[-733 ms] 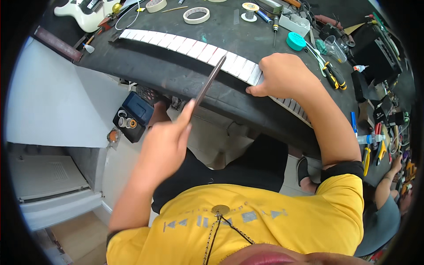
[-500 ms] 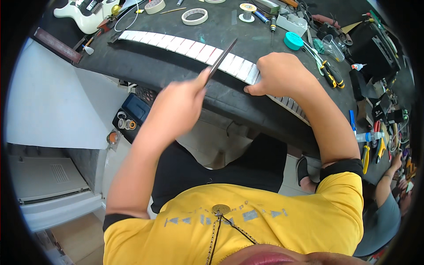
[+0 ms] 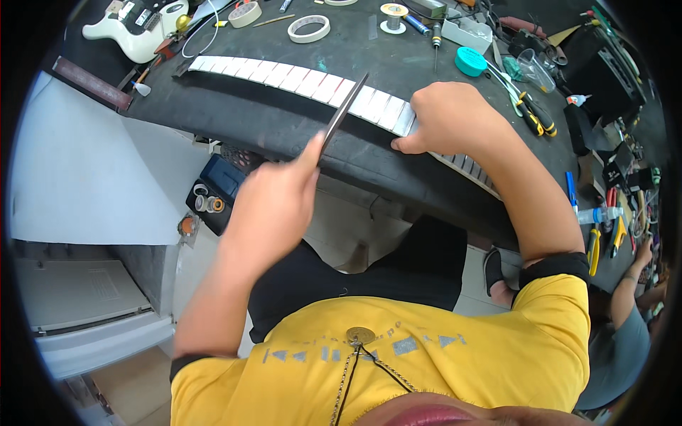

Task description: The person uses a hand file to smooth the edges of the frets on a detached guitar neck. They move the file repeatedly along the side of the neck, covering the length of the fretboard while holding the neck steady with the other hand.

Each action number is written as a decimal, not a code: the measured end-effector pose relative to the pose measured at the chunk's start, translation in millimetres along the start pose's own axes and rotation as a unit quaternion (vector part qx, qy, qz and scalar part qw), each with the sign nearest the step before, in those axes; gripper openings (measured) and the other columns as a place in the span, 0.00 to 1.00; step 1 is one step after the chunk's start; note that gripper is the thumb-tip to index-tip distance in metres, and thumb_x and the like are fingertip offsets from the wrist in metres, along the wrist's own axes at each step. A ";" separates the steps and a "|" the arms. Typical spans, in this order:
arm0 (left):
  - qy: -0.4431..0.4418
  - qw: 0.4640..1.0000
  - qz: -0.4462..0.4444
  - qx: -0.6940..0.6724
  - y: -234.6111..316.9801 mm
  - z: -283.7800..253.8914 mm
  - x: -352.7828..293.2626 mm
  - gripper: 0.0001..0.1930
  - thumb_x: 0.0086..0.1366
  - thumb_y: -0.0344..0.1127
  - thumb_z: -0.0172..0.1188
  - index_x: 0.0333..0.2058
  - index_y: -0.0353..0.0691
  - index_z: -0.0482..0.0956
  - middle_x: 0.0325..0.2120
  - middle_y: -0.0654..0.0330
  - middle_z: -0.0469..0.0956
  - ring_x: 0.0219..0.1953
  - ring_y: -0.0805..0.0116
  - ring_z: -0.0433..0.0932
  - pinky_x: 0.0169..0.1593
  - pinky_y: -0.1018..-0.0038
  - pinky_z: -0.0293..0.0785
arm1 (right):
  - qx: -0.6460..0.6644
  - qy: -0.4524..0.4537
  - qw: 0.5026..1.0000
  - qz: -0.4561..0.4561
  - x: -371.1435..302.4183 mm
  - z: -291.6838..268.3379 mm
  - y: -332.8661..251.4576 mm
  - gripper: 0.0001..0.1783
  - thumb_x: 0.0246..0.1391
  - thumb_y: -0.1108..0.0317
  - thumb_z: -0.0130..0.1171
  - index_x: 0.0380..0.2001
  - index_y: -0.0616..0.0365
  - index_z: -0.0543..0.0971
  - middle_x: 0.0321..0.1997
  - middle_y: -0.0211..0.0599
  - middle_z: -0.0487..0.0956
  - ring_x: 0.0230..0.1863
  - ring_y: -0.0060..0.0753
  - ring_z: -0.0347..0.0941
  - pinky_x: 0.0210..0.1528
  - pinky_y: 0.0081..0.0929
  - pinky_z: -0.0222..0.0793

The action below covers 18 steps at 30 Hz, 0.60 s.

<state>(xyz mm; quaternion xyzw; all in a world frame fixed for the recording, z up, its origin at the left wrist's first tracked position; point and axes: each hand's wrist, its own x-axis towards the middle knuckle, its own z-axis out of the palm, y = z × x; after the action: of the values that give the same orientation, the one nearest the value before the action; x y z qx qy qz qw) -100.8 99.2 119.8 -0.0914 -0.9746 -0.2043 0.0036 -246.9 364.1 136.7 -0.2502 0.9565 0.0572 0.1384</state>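
A guitar neck (image 3: pixel 291 77) lies along the bench, its fretboard covered by strips of white tape between the frets. Toward its right end, past my hand, the bare frets show against darker wood. My left hand (image 3: pixel 273 202) is closed on the near end of a slim dark file (image 3: pixel 345 111). The file slants up and away, its far part over the taped fretboard; contact with a fret cannot be made out. My right hand (image 3: pixel 451 117) is wrapped over the neck right of the file, with the thumb on the near edge.
Tape rolls (image 3: pixel 309 29), a solder spool (image 3: pixel 393 17), a screwdriver (image 3: pixel 437 42) and a turquoise round container (image 3: pixel 471 62) lie beyond the neck. Yellow-black pliers (image 3: pixel 536 115) lie on the right. A white guitar body (image 3: pixel 138 32) is far left. Another person's arm (image 3: pixel 629 284) shows at right.
My left hand has drawn the file back toward me and slightly left. My right hand keeps its hold on the neck. The whole view has shifted slightly.
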 end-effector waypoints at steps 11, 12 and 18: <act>0.018 1.000 -0.016 -0.004 -5.2 7.8 -71.4 0.34 0.74 0.22 0.65 0.78 0.43 0.76 0.30 0.37 0.86 0.34 0.31 0.87 0.42 0.49 0.83 | 0.005 -0.004 1.000 0.004 -2.8 -1.3 -0.2 0.36 0.56 0.33 0.76 0.37 0.62 0.94 0.36 0.49 0.93 0.41 0.54 0.92 0.49 0.46 0.89; 0.036 0.999 -0.011 0.019 -6.2 10.0 -70.5 0.33 0.75 0.24 0.65 0.78 0.44 0.78 0.30 0.37 0.86 0.33 0.31 0.87 0.41 0.48 0.83 | -0.008 0.007 1.000 -0.010 -4.3 -0.5 -0.9 0.36 0.56 0.33 0.76 0.37 0.62 0.94 0.35 0.48 0.93 0.41 0.54 0.92 0.49 0.46 0.89; 0.038 0.990 0.032 0.128 8.3 7.1 66.9 0.23 0.81 0.35 0.60 0.71 0.47 0.85 0.35 0.42 0.89 0.40 0.37 0.89 0.48 0.45 0.84 | 0.011 0.026 1.000 -0.009 -1.9 -0.8 -1.8 0.36 0.56 0.33 0.76 0.35 0.62 0.94 0.34 0.48 0.92 0.40 0.53 0.92 0.49 0.46 0.89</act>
<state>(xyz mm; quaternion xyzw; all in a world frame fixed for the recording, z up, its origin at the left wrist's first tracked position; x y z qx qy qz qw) -164.9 121.4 119.6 -0.1132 -0.9885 -0.0806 0.0589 -244.6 363.2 137.9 -0.2589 0.9580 0.0390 0.1169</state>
